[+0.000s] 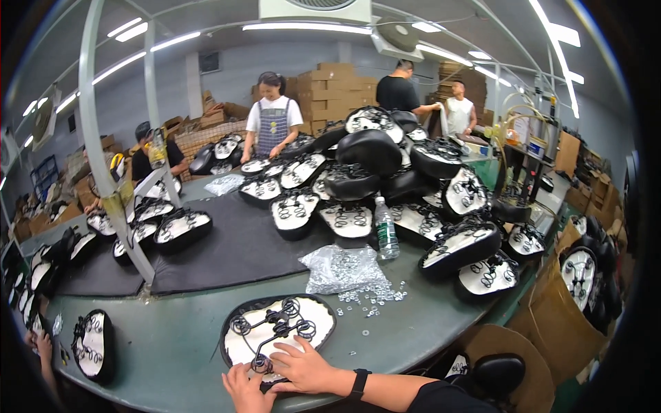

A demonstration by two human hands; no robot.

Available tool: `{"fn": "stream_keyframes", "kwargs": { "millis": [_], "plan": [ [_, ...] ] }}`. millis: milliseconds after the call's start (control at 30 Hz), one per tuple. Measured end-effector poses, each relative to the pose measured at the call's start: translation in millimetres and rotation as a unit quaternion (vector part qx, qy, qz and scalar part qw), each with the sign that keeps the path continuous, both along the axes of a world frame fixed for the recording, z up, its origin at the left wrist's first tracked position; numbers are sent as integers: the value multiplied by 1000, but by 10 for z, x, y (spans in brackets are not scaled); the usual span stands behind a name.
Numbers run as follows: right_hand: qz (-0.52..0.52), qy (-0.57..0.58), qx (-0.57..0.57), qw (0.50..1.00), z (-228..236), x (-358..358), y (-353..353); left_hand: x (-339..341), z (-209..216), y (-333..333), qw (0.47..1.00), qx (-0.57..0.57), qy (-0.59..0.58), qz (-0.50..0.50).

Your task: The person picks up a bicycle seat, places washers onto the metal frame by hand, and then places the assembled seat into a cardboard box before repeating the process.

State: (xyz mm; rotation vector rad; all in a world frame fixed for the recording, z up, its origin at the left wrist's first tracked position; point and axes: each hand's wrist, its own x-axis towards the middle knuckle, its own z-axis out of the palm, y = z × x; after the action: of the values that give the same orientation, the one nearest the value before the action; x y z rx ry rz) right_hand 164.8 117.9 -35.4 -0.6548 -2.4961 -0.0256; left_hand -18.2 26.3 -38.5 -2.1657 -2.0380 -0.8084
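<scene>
In front of me on the green table lies a black bicycle saddle point(239, 350), upside down. Its white underside carries a black wire frame with coil springs point(301, 327). My left hand point(246, 389) grips the saddle's near edge, fingertips beside the closest spring. My right hand point(303, 368), a dark band on its wrist, reaches in from the lower right. Its fingers curve over the frame, with the thumb at the near edge. Parts of the near spring and edge are hidden by my fingers. Beyond the saddle sits a clear plastic bag of small metal nuts point(344, 268).
Loose nuts point(372, 297) lie scattered beside the bag. A plastic water bottle point(385, 230) stands against a big pile of saddles point(368, 155). Another saddle point(93, 345) is at the left edge. A metal post point(110, 172) rises from the table. Several people work beyond it.
</scene>
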Motion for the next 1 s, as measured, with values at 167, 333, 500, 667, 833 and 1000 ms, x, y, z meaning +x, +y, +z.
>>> {"fn": "stream_keyframes", "kwargs": {
  "millis": [167, 333, 500, 667, 833, 1000],
  "plan": [
    [-24, -24, 31, 999, 71, 35, 1, 55, 5, 35, 999, 36, 5, 4],
    [-16, -6, 36, 999, 63, 37, -10, 56, -101, 43, 999, 18, -38, 25],
    [9, 30, 35, 999, 91, 23, -15, 62, -86, 27, 998, 2, -62, 31],
    [-1, -5, 17, 1000, 96, 52, -25, 58, -114, 48, 996, -13, -87, 24],
    [-1, 13, 35, 999, 113, 25, -44, 21, -173, 68, 994, 9, -104, 11],
    [-36, -41, 47, 997, 102, 22, -24, 49, -200, 74, 994, 35, -103, 12]
  ]
}}
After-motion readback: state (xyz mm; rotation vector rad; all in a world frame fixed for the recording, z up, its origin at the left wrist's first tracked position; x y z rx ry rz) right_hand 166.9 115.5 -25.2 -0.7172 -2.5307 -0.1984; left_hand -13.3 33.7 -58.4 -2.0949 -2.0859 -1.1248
